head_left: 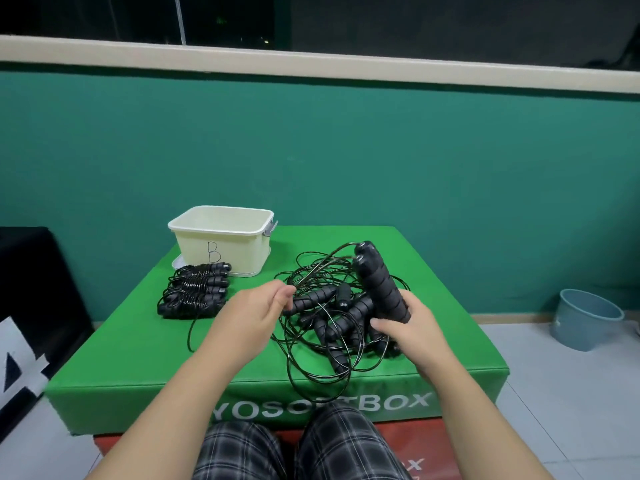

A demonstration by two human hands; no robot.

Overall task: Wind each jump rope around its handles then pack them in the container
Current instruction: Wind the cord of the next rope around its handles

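Both hands work above a large green padded vinyl box [138, 355]: the right hand [412, 327] grips 2 black foam-wrapped jump-rope handles [379, 282] held together and tilted upward, while the left hand [256, 306] hovers beside the tangle with fingers loosely curled; whether it pinches a strand cannot be told. At the box's far left corner stands a cream plastic tub marked "B" [225, 251], apparently with no ropes in it yet. A loose tangle of black cord and more handles [329, 320] sprawls near the right hand, with 1 loop hanging over the front edge. Just in front of the tub lies a neat stack of already wound black ropes [194, 289]. Winding well likely means keeping both handles parallel, drawing this rope's cord free of the heap first, then wrapping it in tight, even turns.
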